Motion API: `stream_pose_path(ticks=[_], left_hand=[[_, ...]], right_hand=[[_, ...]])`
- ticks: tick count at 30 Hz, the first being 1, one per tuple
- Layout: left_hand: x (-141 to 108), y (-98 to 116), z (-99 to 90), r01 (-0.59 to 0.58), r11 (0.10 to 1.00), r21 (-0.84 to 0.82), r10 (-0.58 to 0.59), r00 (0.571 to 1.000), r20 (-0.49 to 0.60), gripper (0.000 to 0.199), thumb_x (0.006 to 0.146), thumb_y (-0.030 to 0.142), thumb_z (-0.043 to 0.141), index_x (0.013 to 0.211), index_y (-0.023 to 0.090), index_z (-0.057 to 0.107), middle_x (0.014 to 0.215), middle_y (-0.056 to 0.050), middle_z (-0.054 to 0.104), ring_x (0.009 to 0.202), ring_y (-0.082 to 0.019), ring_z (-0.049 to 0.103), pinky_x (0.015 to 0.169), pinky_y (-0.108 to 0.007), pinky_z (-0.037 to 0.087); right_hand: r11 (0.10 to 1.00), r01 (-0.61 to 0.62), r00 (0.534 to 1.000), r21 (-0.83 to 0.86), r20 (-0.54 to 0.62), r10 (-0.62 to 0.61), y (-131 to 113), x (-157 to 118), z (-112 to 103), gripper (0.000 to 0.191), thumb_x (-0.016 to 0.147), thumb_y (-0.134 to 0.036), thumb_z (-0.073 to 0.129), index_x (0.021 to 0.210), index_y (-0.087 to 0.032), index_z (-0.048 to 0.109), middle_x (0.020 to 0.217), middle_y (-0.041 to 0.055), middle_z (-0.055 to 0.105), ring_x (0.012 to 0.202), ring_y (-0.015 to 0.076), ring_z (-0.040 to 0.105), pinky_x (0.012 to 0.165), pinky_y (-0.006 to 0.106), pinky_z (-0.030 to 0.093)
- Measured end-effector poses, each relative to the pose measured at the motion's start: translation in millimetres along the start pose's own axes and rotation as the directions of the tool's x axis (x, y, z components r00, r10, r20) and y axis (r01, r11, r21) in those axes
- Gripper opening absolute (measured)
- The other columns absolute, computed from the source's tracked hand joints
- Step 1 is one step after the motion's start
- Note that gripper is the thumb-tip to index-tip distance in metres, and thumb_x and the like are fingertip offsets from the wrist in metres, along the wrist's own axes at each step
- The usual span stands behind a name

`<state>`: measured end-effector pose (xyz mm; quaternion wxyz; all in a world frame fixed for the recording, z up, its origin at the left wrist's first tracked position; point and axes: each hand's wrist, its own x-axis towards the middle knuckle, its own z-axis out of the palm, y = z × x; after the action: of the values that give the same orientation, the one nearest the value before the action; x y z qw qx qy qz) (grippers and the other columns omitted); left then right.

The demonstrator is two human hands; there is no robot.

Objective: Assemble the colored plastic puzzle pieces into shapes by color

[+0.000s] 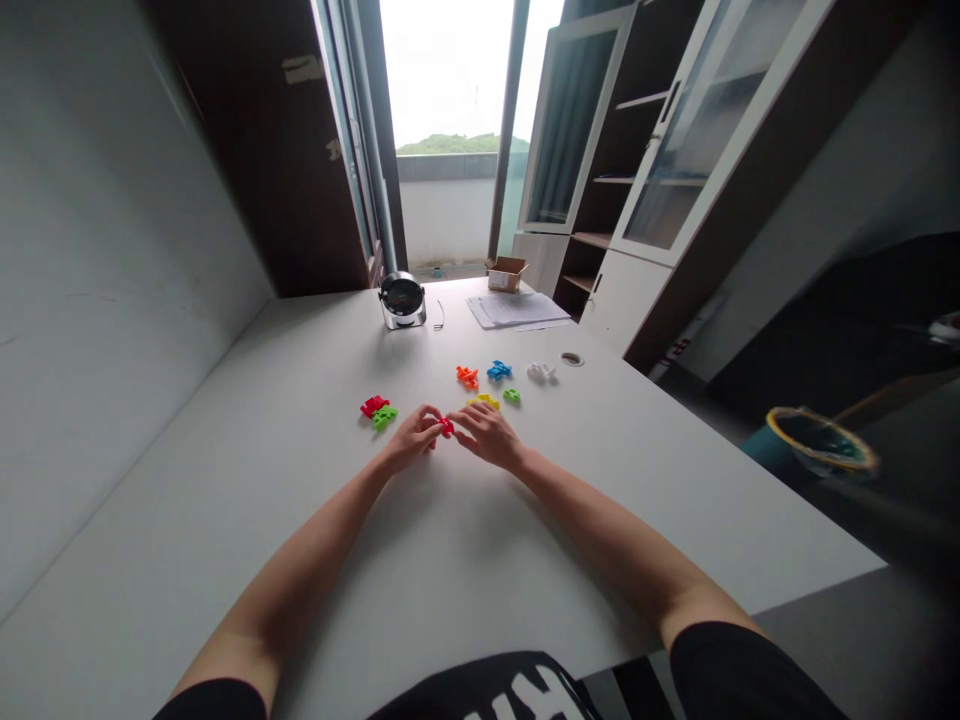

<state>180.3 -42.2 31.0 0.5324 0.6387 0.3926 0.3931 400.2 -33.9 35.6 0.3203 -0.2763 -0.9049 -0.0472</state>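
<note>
Over the middle of the white table (300, 420), a small red plastic piece (447, 428) is between my two hands. My left hand (411, 440) pinches it from the left with thumb and forefinger. The fingertips of my right hand (489, 438) close on its right side; its exact shape is partly hidden by the fingers. Yellow pieces (486, 400) lie just behind my right hand, partly covered by it. To the left of my hands, a cluster of red pieces (373, 405) touches some green pieces (385, 417).
Further back lie orange pieces (467, 377), blue pieces (499, 370), white pieces (541, 372) and a small green piece (511, 396). A round black lamp-like device (403, 297), papers (521, 309) and an open cardboard box (507, 274) stand at the far end. A cable hole (572, 359) is on the right.
</note>
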Motion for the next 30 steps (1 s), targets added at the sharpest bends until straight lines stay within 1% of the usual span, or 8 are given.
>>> stream_pose_path(ticks=[5, 11, 15, 18, 22, 25, 30], left_hand=[[2, -2, 1.3, -0.012, 0.999, 0.034, 0.012, 1.000, -0.011, 0.035, 0.085, 0.050, 0.066, 0.097, 0.018, 0.058, 0.080, -0.005, 0.071, 0.058, -0.011, 0.053, 0.056, -0.023, 0.041], [1, 3, 0.3, -0.002, 1.000, 0.028, 0.002, 1.000, -0.016, 0.037, 0.086, 0.052, 0.063, 0.094, 0.016, 0.063, 0.081, -0.006, 0.069, 0.060, -0.011, 0.054, 0.058, -0.024, 0.042], [1, 4, -1.1, -0.008, 0.999, 0.034, 0.007, 1.000, 0.010, 0.038, 0.087, 0.051, 0.063, 0.099, 0.016, 0.066, 0.081, -0.005, 0.067, 0.062, -0.012, 0.055, 0.059, -0.024, 0.042], [0, 5, -0.6, -0.006, 1.000, 0.027, 0.005, 0.999, 0.033, 0.038, 0.085, 0.048, 0.066, 0.106, 0.016, 0.068, 0.088, -0.007, 0.068, 0.068, -0.013, 0.057, 0.063, -0.025, 0.044], [-1, 8, 2.0, 0.001, 1.000, -0.022, 0.000, 0.999, 0.054, 0.048, 0.081, 0.047, 0.071, 0.118, 0.016, 0.066, 0.096, -0.009, 0.069, 0.077, -0.016, 0.060, 0.071, -0.027, 0.047], [-1, 10, 2.6, -0.022, 1.000, -0.021, 0.024, 0.997, 0.075, 0.043, 0.081, 0.048, 0.071, 0.111, 0.017, 0.069, 0.099, -0.009, 0.069, 0.082, -0.016, 0.061, 0.075, -0.028, 0.048], [0, 6, 0.1, -0.015, 0.999, 0.039, 0.013, 0.998, 0.054, 0.036, 0.086, 0.049, 0.065, 0.100, 0.017, 0.071, 0.085, -0.006, 0.069, 0.073, -0.015, 0.060, 0.069, -0.026, 0.045]], right_hand=[[1.000, 0.016, 1.000, 0.000, 0.018, -0.016, 1, 0, 1, 0.026, 0.097, -0.021, 0.054, 0.123, -0.023, 0.060, 0.102, 0.0074, 0.067, 0.095, 0.0238, 0.056, 0.089, 0.040, 0.045], [1.000, 0.012, 1.000, -0.001, 0.020, -0.012, 1, 1, 1, 0.025, 0.096, -0.023, 0.057, 0.121, -0.023, 0.060, 0.103, 0.0076, 0.067, 0.096, 0.0243, 0.056, 0.091, 0.041, 0.044], [1.000, -0.018, 1.000, -0.003, 0.007, 0.018, 1, 0, 1, 0.021, 0.097, -0.028, 0.057, 0.117, -0.022, 0.061, 0.101, 0.0080, 0.067, 0.097, 0.0245, 0.056, 0.090, 0.040, 0.044], [0.999, -0.042, 0.999, -0.010, -0.009, 0.042, 1, 0, 1, 0.022, 0.097, -0.032, 0.057, 0.116, -0.021, 0.062, 0.100, 0.0084, 0.068, 0.096, 0.0250, 0.057, 0.091, 0.040, 0.044], [0.998, -0.055, 0.998, -0.016, -0.027, 0.055, 0, 0, 0, 0.024, 0.098, -0.037, 0.057, 0.115, -0.022, 0.064, 0.100, 0.0090, 0.069, 0.096, 0.0251, 0.058, 0.090, 0.041, 0.044], [0.998, -0.062, 0.998, -0.021, -0.035, 0.061, 0, 0, 0, 0.024, 0.097, -0.039, 0.058, 0.113, -0.022, 0.065, 0.099, 0.0091, 0.069, 0.096, 0.0252, 0.058, 0.090, 0.041, 0.043], [0.997, -0.066, 0.998, -0.026, -0.027, 0.065, 2, -1, 1, 0.021, 0.099, -0.036, 0.055, 0.112, -0.022, 0.065, 0.099, 0.0080, 0.069, 0.094, 0.0245, 0.058, 0.090, 0.040, 0.042]])
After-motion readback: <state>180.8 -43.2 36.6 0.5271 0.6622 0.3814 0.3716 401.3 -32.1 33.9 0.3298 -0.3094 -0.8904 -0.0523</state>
